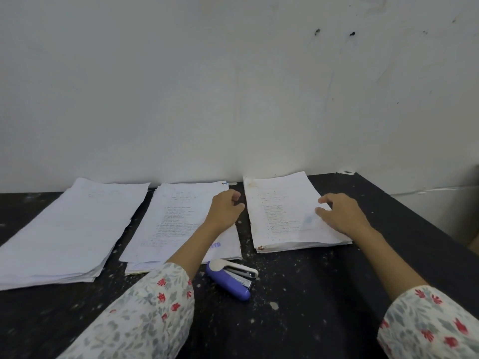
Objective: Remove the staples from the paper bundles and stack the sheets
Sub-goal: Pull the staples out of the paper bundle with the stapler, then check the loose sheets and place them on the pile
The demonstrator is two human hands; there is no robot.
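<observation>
On the right paper bundle (290,216), the right hand (342,216) rests with fingers spread flat, gripping nothing. The left hand (225,211) hangs loosely curled and empty over the middle bundle's (176,221) right edge. Near the person lies a purple stapler (230,278) on the dark table (311,307); a third bundle (72,229) lies far left.

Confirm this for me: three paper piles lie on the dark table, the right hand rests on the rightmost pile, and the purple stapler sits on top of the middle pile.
Not quite. In the head view the purple stapler lies on the dark table in front of the middle pile, not on it. Three piles and the right hand on the rightmost pile are correct.
</observation>
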